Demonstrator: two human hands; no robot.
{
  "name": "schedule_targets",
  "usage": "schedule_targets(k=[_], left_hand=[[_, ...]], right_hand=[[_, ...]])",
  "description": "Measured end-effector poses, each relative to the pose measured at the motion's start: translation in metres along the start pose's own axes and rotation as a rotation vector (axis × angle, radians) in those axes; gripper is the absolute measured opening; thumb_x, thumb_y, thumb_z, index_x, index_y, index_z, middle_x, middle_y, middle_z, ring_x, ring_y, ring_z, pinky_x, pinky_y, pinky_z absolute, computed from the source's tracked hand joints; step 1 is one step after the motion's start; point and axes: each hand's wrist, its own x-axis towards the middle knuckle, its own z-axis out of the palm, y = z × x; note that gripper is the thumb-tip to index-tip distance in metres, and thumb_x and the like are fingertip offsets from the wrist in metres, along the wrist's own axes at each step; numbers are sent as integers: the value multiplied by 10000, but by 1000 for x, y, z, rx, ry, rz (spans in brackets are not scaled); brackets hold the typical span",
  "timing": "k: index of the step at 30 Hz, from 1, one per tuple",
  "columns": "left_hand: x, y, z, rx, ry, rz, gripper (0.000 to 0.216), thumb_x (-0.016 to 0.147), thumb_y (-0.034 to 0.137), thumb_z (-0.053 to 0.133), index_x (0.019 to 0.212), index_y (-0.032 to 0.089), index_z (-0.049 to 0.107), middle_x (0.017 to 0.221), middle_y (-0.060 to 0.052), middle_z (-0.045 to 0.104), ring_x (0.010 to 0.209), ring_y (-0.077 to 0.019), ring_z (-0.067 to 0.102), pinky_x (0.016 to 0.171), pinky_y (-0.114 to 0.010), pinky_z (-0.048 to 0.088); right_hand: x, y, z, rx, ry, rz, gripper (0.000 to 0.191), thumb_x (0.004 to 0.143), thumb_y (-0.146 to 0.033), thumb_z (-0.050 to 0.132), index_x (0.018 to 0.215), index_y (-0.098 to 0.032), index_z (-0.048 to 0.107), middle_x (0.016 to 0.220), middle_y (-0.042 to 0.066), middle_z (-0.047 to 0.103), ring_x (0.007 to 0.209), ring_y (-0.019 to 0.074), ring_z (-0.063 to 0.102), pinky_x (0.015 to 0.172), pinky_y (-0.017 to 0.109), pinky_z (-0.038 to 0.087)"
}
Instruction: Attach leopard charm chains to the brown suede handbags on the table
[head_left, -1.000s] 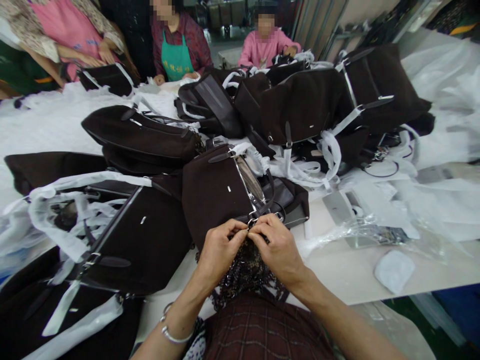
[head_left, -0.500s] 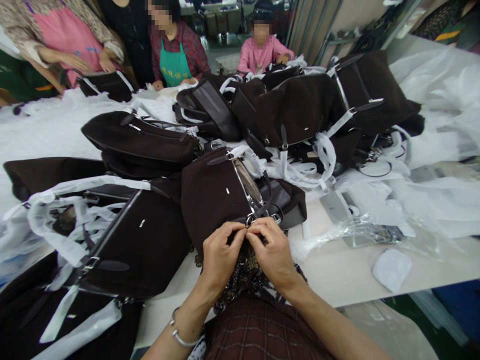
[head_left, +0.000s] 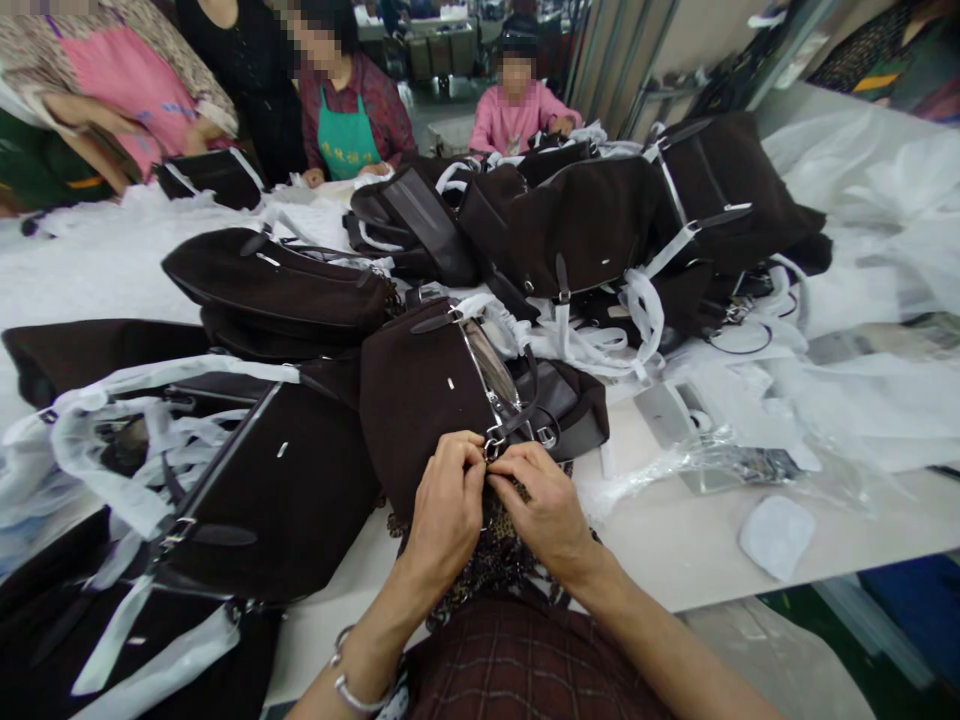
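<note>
A dark brown handbag (head_left: 424, 390) lies on its side in front of me, its zipped opening (head_left: 487, 360) facing right. At its near corner is a small metal ring (head_left: 493, 447), pinched between the fingertips of my left hand (head_left: 450, 500) and my right hand (head_left: 544, 505). The fingers hide most of the fitting. Just below my hands, a leopard-patterned, dark bundle (head_left: 495, 545) with chain-like pieces hangs at the table edge. A dark strap (head_left: 531, 395) loops beside the ring.
More dark handbags (head_left: 277, 280) with white-wrapped handles (head_left: 217, 365) crowd the left and back. At right lie clear plastic wrapping (head_left: 675, 460), a white rounded piece (head_left: 776, 535) and white sheeting (head_left: 885, 390) on the table (head_left: 705, 560). Several people stand or sit across the table.
My left hand has turned slightly, its fingers drawn closer together at the ring. My right hand stays pinched beside it. The view has shifted a little.
</note>
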Motion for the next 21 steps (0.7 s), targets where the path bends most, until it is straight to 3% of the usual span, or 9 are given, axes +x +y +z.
schedule_targets(k=[2, 4, 9, 11, 15, 17, 21], left_hand=[[-5, 0, 2, 117, 86, 149, 107, 943, 168, 455, 881, 215, 529, 1189, -81, 619, 1228, -236, 527, 1063, -446, 381], [-7, 0, 0, 69, 96, 179, 97, 942, 164, 466, 887, 220, 523, 1208, -77, 612, 1288, -239, 490, 1098, -456, 356], [-1, -3, -14, -337, -18, -109, 132, 976, 250, 417, 857, 219, 464, 1154, -82, 618, 1185, -222, 573, 999, -370, 460], [0, -6, -15, -216, 14, -63, 130, 971, 238, 427, 854, 216, 479, 1136, -79, 619, 1182, -226, 565, 1002, -378, 447], [-6, -8, -8, 274, 112, 226, 105, 938, 154, 477, 912, 216, 558, 1068, -62, 642, 1138, -234, 548, 998, -409, 399], [-8, -7, -6, 313, 108, 251, 108, 941, 144, 476, 904, 215, 548, 972, -48, 649, 990, -210, 574, 899, -373, 431], [-11, 1, -11, 146, 132, 197, 115, 947, 143, 492, 859, 216, 505, 874, -27, 617, 847, -172, 552, 779, -313, 451]], right_hand=[[-1, -1, -3, 13, 1, -9, 141, 909, -122, 562, 942, -224, 654, 927, 52, 638, 922, 186, 608, 837, 346, 532], [-3, -3, -5, 42, 8, 9, 131, 888, -123, 590, 963, -222, 633, 931, 45, 639, 878, 176, 611, 797, 329, 538], [-6, -1, -8, 73, 3, 69, 158, 852, -122, 641, 972, -216, 598, 932, 35, 608, 726, 138, 566, 693, 294, 524], [-7, 0, -8, 63, -5, 54, 182, 862, -115, 632, 1011, -214, 601, 947, 39, 600, 725, 134, 557, 714, 298, 524], [-3, -2, -5, 86, -34, 30, 254, 870, -117, 632, 1100, -223, 628, 965, 42, 602, 729, 128, 560, 728, 298, 527], [0, -4, -4, 113, -44, 37, 211, 871, -118, 634, 1047, -231, 663, 950, 37, 609, 764, 135, 578, 734, 296, 525], [4, -9, -2, 134, -14, 32, 123, 866, -138, 655, 936, -229, 699, 869, 27, 617, 812, 151, 602, 724, 291, 520]])
